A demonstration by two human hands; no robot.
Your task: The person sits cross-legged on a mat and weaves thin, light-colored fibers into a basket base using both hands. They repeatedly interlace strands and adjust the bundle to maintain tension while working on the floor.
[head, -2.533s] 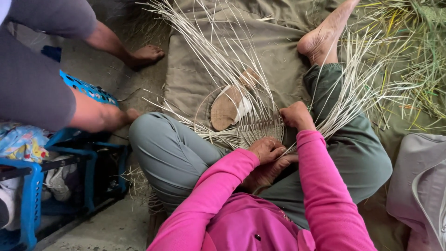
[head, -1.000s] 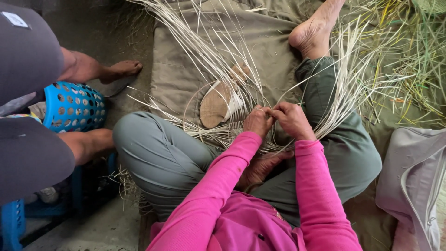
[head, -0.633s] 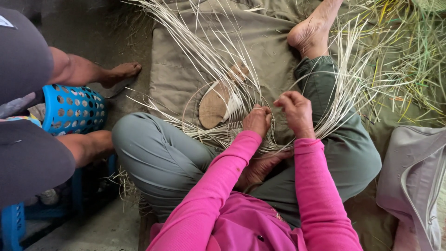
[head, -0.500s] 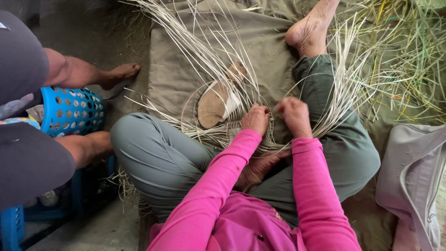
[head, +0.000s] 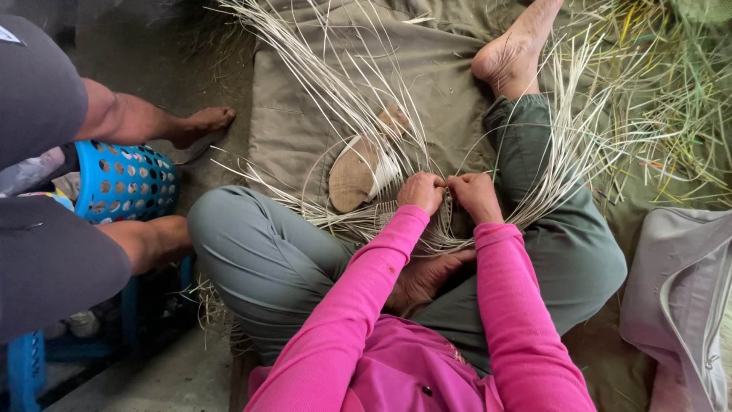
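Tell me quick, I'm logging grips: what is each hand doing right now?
Left hand: fingers closed, pinching pale straw strands at the woven piece.
Right hand: fingers closed on the same strands, right beside the left.

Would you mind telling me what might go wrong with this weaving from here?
The left hand and right hand pinch thin pale strips close together, so one may slip loose or snap. The long loose strips fan out over the knee and could tangle with the grass pile.

Soft, even daylight; sharp centre, dimmer left edge, perhaps slight wide-angle stretch.
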